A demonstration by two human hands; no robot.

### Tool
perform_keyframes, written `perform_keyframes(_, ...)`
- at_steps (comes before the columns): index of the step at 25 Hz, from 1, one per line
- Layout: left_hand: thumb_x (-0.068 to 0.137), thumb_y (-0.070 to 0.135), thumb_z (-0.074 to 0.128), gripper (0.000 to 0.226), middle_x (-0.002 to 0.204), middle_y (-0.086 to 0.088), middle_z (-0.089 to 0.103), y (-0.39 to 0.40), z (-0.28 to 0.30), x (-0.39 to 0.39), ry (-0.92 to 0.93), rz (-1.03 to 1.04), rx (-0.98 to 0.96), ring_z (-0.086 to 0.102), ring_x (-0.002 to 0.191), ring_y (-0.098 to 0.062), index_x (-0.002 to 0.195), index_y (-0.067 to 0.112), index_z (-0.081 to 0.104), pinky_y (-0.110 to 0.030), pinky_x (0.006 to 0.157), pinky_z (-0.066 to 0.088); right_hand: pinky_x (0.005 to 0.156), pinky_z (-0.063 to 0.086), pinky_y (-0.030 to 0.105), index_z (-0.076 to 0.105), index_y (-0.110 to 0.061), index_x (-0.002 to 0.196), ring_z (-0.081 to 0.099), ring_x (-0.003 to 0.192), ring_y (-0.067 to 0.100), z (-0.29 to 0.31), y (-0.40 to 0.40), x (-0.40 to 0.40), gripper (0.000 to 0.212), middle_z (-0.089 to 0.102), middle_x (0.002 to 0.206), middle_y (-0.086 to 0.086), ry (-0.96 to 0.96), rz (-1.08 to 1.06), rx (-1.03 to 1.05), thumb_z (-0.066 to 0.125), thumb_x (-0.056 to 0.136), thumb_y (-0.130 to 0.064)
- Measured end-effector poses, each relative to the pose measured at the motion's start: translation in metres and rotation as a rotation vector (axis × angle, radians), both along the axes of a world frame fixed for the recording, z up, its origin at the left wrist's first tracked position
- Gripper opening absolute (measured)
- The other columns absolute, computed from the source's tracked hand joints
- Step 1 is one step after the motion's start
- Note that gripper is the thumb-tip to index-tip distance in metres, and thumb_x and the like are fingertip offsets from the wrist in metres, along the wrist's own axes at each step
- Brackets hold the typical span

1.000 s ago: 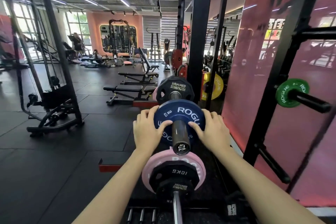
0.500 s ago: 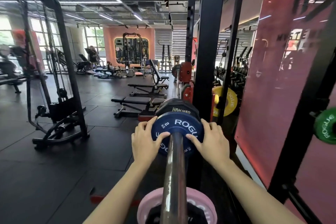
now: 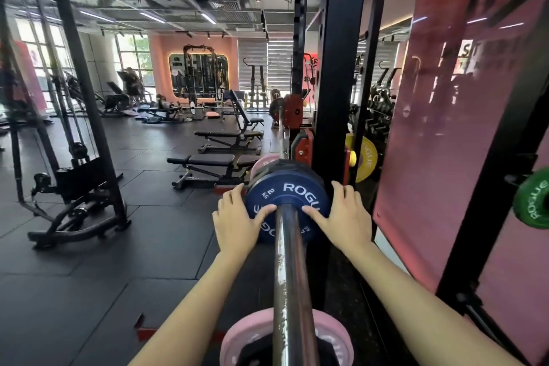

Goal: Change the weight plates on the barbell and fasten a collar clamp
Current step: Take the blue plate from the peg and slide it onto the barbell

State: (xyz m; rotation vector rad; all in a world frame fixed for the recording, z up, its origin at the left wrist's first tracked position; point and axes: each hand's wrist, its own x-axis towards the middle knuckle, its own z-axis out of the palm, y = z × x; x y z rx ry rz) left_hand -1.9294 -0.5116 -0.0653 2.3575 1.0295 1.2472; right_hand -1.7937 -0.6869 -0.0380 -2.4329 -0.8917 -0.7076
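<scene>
While both hands, left (image 3: 237, 218) and right (image 3: 341, 217), grip the rim of the blue plate (image 3: 286, 202) with thumbs on its face, it sits on the barbell sleeve (image 3: 289, 276) against a black plate (image 3: 285, 168). Loading seems finished; next comes the collar clamp, not visible here.

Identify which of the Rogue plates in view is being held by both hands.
The blue Rogue plate on the barbell sleeve: left hand and right hand hold its edges. The green and yellow ones hang untouched.

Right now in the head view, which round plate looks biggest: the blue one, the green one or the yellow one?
1. Blue Rogue plate, though nearness inflates it.
2. Yellow plate and green plate: both partly hidden, too alike to rank.
</scene>
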Motion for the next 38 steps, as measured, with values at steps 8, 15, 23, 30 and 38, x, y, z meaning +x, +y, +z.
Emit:
perform_keyframes(8,0.082,0.073,0.056,0.079,0.127,-0.007,0.056,-0.021,0.008,-0.059,0.022,-0.079,0.054,0.051,0.117,-0.028,0.133,0.012,0.049,-0.046,0.091,0.044,0.080,0.048,0.037,0.037,-0.020,0.140,0.048,0.115,0.023,0.004,-0.032,-0.070,0.075,0.050,0.125,0.004,0.037,0.005,-0.008,0.046,0.086,-0.071)
perform_keyframes(15,0.084,0.067,0.060,0.068,0.127,0.000,0.056,-0.073,-0.008,-0.126,-0.014,-0.230,0.028,0.050,0.118,-0.022,0.129,0.018,0.052,-0.043,0.094,0.043,0.083,0.045,0.036,0.037,-0.025,0.141,0.049,0.118,0.022,-0.009,-0.089,-0.155,0.063,0.049,0.128,0.001,0.139,-0.024,0.035,0.045,0.091,-0.063)
perform_keyframes(23,0.088,0.062,0.057,0.061,0.124,0.000,0.056,-0.131,0.008,-0.188,-0.040,-0.270,0.053,0.050,0.115,-0.021,0.131,0.019,0.050,-0.040,0.093,0.043,0.081,0.048,0.037,0.041,-0.023,0.138,0.054,0.112,0.022,0.000,-0.143,-0.211,0.059,0.055,0.120,0.001,0.080,0.003,0.042,0.043,0.093,-0.061)
perform_keyframes(30,0.089,0.060,0.052,0.055,0.118,0.002,0.057,-0.224,0.018,-0.241,-0.023,-0.236,0.117,0.053,0.110,-0.020,0.127,0.020,0.052,-0.040,0.089,0.046,0.084,0.046,0.037,0.040,-0.024,0.139,0.051,0.116,0.021,0.005,-0.214,-0.262,0.059,0.054,0.121,0.000,0.023,0.056,0.001,0.043,0.093,-0.061)
perform_keyframes(38,0.090,0.058,0.053,0.056,0.124,0.002,0.055,-0.325,-0.004,-0.279,0.106,-0.280,0.131,0.050,0.115,-0.020,0.133,0.021,0.050,-0.038,0.095,0.039,0.077,0.048,0.036,0.046,-0.020,0.134,0.055,0.107,0.024,-0.013,-0.309,-0.308,0.056,0.057,0.114,0.002,-0.015,0.041,-0.039,0.048,0.093,-0.058)
